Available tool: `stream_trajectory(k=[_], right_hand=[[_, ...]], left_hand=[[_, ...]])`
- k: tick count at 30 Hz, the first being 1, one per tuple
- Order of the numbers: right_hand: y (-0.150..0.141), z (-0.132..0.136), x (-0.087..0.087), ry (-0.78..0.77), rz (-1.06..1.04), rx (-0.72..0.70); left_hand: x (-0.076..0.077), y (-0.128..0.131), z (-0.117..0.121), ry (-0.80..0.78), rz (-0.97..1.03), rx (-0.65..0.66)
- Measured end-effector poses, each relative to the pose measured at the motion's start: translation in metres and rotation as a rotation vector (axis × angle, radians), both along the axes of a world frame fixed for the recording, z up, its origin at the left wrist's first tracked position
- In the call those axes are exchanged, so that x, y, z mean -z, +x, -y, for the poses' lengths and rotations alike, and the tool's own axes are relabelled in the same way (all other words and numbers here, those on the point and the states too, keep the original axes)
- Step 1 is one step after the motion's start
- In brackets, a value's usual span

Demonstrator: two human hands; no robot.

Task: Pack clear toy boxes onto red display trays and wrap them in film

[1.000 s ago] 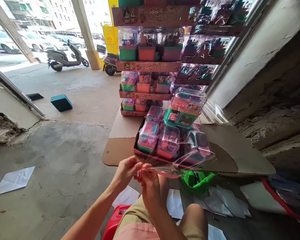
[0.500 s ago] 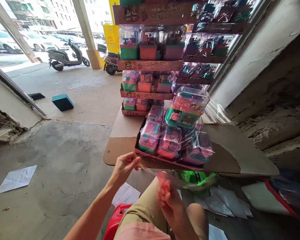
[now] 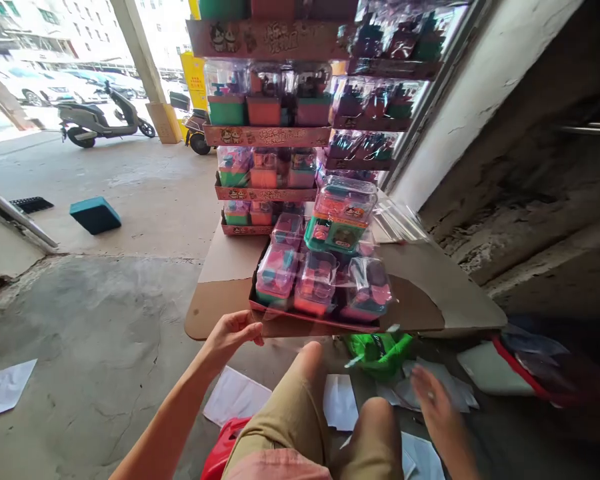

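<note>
A shallow display tray [image 3: 325, 323] of clear-lidded toy boxes [image 3: 316, 283] lies at the near edge of the table. One more green-based box [image 3: 337, 223] rests on top of the others, and shiny clear plastic film [image 3: 293, 333] shows around the tray's front. At the tray's front left corner, my left hand [image 3: 237, 328] is closed in a pinch on the film. My right hand [image 3: 433, 393] is out to the right, beyond my knee and well apart from the tray. Motion smears its fingers, so what it holds, if anything, is unclear.
Stacked trays of similar boxes [image 3: 267, 137] rise behind, with film-wrapped stacks [image 3: 373, 100] beside them. Clear plastic sheets [image 3: 397, 220] lie on the table [image 3: 425, 300]. Below are a green bag [image 3: 380, 353], white sheets [image 3: 237, 393] and a red stool [image 3: 225, 447].
My right hand has swept from near my left hand, in front of the tray, out to the right. My left hand stays pinched by the tray corner. The view has shifted right.
</note>
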State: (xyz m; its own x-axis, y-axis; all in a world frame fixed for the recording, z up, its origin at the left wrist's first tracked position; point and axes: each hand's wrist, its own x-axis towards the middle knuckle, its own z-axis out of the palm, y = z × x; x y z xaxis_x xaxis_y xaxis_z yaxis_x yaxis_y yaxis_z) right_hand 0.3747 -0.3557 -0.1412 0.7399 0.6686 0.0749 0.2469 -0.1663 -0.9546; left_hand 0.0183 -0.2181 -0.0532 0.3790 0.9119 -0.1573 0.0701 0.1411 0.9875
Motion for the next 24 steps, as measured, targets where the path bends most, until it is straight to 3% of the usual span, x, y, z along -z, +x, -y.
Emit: stream_trajectory(k=[5,9,12,19,24], right_hand=[[-0.041,-0.05,-0.051,0.068,-0.422,-0.282],[-0.061,-0.061,-0.079,0.113,-0.501,-0.284],[-0.067,-0.066,-0.085,0.184,-0.471,-0.197],[-0.076,-0.074,-0.087,0.32,-0.421,-0.136],[-0.075,-0.067,-0.087,0.274,-0.428,-0.166]], left_hand=[[0.004,-0.003,0.001,-0.018,-0.006,0.001],[0.008,-0.003,0.001,-0.011,-0.023,0.016],[0.006,-0.004,0.001,-0.018,-0.033,0.032],[-0.008,-0.005,0.006,-0.05,-0.029,0.07],[-0.008,-0.005,0.004,-0.042,-0.063,0.085]])
